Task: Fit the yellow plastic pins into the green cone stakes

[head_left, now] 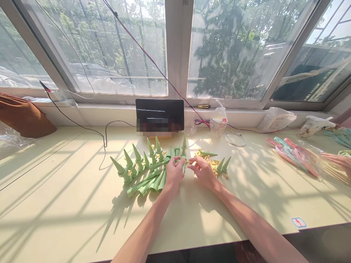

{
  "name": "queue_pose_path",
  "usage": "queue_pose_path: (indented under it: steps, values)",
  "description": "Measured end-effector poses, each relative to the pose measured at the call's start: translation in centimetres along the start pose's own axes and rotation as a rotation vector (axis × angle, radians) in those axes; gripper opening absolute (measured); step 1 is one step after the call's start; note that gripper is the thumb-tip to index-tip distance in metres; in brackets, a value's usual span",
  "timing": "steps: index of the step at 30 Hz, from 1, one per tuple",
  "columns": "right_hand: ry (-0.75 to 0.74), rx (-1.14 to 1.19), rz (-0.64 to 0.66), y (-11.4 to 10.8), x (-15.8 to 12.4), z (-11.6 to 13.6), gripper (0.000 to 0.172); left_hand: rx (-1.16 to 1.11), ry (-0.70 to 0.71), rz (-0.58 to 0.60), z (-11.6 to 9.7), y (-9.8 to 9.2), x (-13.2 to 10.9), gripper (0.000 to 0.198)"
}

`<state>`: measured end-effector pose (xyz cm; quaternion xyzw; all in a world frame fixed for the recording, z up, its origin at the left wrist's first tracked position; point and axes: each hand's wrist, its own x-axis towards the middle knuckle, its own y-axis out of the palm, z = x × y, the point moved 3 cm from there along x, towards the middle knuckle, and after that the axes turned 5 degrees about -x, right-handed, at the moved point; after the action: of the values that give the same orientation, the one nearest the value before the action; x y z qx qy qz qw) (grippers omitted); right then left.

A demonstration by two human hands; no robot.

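My left hand (175, 171), at the centre of the frame, is closed around a slender green tubular piece (183, 167), part of which is hidden by the fingers. My right hand (203, 171), just right of it, is set in a narrow fingertip grip on a small, slim yellow piece (188, 162), located in the gap between both hands. The fingers cover the contact area; I cannot tell whether the yellow piece touches the green one.

Left of centre, long hollow green tubes (149, 183) lie fanned on the pale yellow tabletop (74, 190). Behind them, green cone-tipped pieces (138, 158) stand upright in a slanting row. Right of my right hand, loose small yellow parts (214, 167) form a scattered pile, with two green pointed cones (222, 166) beside it.

At upper centre, a black rectangular screen (160, 109) stands near the window ledge. A cup in a clear plastic bag (218, 123) stands to its right, near a coiled pale cable (235, 139). Bundled pink and teal strips (294, 155) lie at the right of the frame.
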<state>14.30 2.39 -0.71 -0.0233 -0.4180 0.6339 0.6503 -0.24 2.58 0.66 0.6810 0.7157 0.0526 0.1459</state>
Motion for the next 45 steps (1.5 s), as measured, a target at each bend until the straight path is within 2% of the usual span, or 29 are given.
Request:
queue_pose_path:
  steps: [13,23,30,38,45]
  values:
    - [-0.012,-0.018,-0.005,-0.15,0.09,-0.04,0.016,0.059,-0.017,0.032,-0.24,0.20,-0.21,0.041]
    - [-0.013,-0.064,-0.007,-0.59,0.32,-0.02,0.034,0.163,0.047,0.096,0.12,0.66,-0.35,0.038]
    - [0.053,-0.080,-0.013,-0.45,0.28,-0.42,0.041,0.209,0.140,0.130,-0.04,0.77,-0.46,0.041]
    - [0.087,-0.055,-0.037,-0.61,0.30,-0.33,0.041,0.267,0.251,0.214,0.23,0.85,-0.71,0.039]
    - [0.127,0.013,-0.043,-0.42,0.26,0.10,0.038,0.279,0.222,0.153,-0.06,0.98,-0.96,0.041]
